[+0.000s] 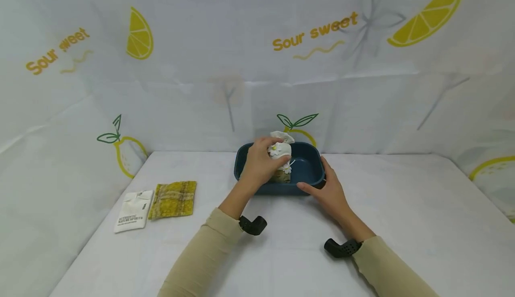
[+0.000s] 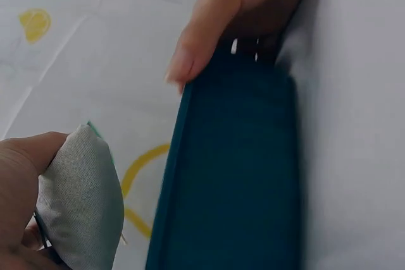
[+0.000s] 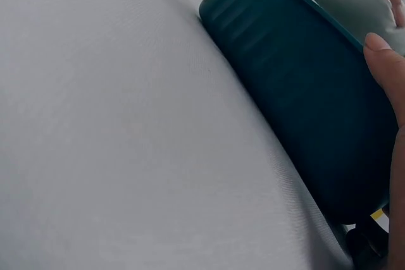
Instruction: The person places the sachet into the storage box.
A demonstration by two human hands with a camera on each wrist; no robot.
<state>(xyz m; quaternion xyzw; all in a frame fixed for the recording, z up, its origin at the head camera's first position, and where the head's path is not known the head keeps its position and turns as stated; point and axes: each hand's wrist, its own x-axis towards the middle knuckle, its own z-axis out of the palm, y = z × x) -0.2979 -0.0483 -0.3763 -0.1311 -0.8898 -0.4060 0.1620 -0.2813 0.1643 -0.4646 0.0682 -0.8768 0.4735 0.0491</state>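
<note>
A deep blue, rounded rectangular bin (image 1: 306,189) sits on the table near the back wall. Over its left part, my left hand (image 1: 259,163) grips a small white cloth sachet (image 1: 277,149) with daisy shapes on it; the sachet's plain, plump side (image 2: 82,200) faces the left wrist view. Below it, a brownish patterned thing (image 1: 281,177) shows inside the bin, mostly hidden by the hand. At the bin's right end, my right hand (image 1: 327,192) holds the wall, thumb on the near rim and fingers round the end, as the right wrist view also shows.
To the left on the white table lie a yellow plaid cloth sachet (image 1: 173,199) and, beside it, a white printed pouch (image 1: 134,211). Behind the bin rises a white curtain (image 1: 193,109) with lemon prints.
</note>
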